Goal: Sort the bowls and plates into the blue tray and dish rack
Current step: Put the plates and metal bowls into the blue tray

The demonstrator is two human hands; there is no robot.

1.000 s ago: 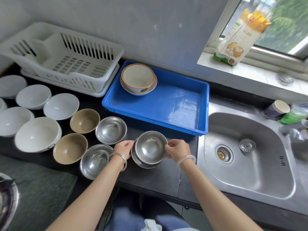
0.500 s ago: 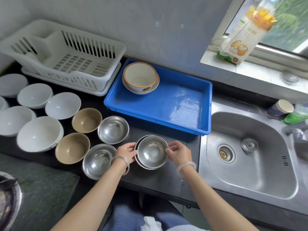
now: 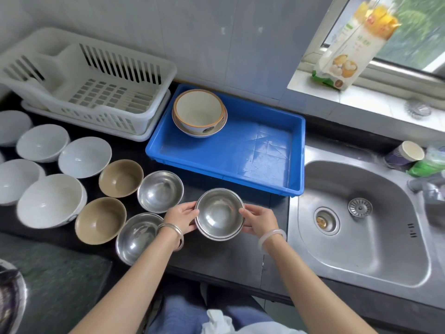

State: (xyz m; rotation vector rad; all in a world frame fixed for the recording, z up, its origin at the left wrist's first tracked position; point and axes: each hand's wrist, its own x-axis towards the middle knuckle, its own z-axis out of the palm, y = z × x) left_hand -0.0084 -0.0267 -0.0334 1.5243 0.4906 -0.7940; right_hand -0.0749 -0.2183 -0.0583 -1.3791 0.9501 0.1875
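A stack of steel bowls is held between my left hand and my right hand, just in front of the blue tray. Each hand grips one side of the stack's rim. An orange-rimmed cream bowl nested in another bowl stands in the tray's far left corner. The white dish rack is at the back left with nothing in it. Two more steel bowls, two tan bowls and several white bowls sit on the dark counter to the left.
A steel sink with a drain strainer lies to the right of the tray. A paper cup and a green item sit at the sink's far corner. A food package leans on the window sill. A grey mat covers the counter's near left.
Both hands have kept their grip on the stack of steel bowls and moved it slightly away from me, closer to the blue tray's front edge.
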